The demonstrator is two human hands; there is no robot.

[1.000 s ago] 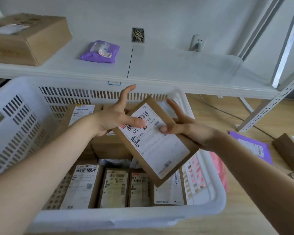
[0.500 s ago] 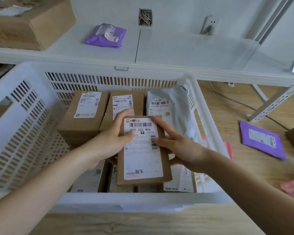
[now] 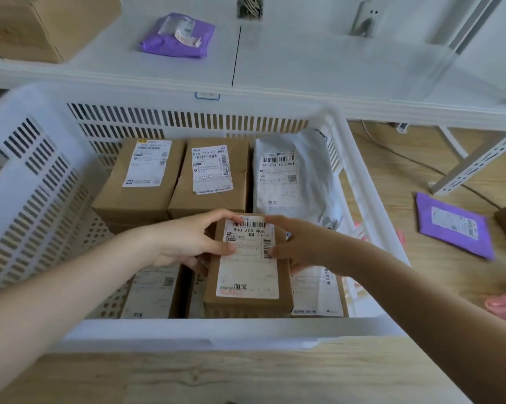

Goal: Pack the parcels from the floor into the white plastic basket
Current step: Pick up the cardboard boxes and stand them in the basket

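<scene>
I see the white slotted plastic basket (image 3: 33, 182) holding two brown cardboard boxes (image 3: 142, 182) side by side along its far wall, with a grey plastic mailer bag (image 3: 297, 173) to their right and several flat labelled parcels (image 3: 152, 290) standing along the near wall. My left hand (image 3: 184, 243) and right hand (image 3: 301, 246) grip a small brown cardboard parcel with a white shipping label (image 3: 247, 266) from either side, fingers curled over its far edge and thumbs on the label. It sits inside the basket over the near parcels, label up, long axis running from me towards the far wall. A purple flat mailer (image 3: 453, 225) lies on the wooden floor (image 3: 246, 377) to the right
</scene>
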